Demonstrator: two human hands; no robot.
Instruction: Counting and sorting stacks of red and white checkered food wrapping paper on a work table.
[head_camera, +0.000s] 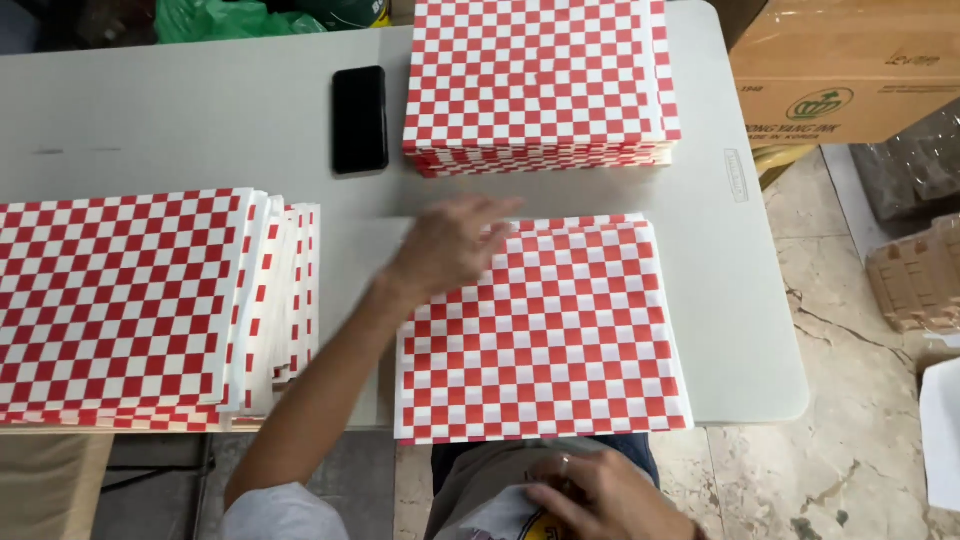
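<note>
Checkered sheets: left hand fingers spread flat on top.

Even soft overhead light, faint shadows, left hand motion-blurred.

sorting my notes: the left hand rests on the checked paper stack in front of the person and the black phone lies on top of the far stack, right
Not quite: in the head view the black rectangular phone lies on the bare white table, beside the far red-and-white checked paper stack. The left hand does rest on the near checked stack.
</note>
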